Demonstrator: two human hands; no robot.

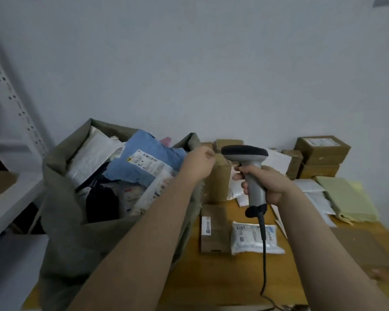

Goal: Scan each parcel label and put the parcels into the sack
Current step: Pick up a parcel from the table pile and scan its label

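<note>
A grey-green sack (pixel 65 221) stands open at the left, filled with several parcels; a blue parcel (pixel 148 162) with a white label lies on top. My left hand (pixel 199 162) is at the sack's right rim, fingers curled round the fabric there. My right hand (pixel 267 182) grips the grey handle of a barcode scanner (pixel 245 153), held upright over the table with its dark head pointing left. Below it on the wooden table (pixel 222 277) lie a white poly parcel (pixel 249 239) and a flat brown box (pixel 211 234), both with labels.
A tall brown box (pixel 218 180) stands against the sack. Stacked cardboard boxes (pixel 321 153) sit at the back right by the wall, with white mailers (pixel 312 194) and a yellow-green mailer (pixel 346 198) in front. White metal shelving (pixel 9 194) stands at the left. The scanner cable (pixel 264 265) trails towards me.
</note>
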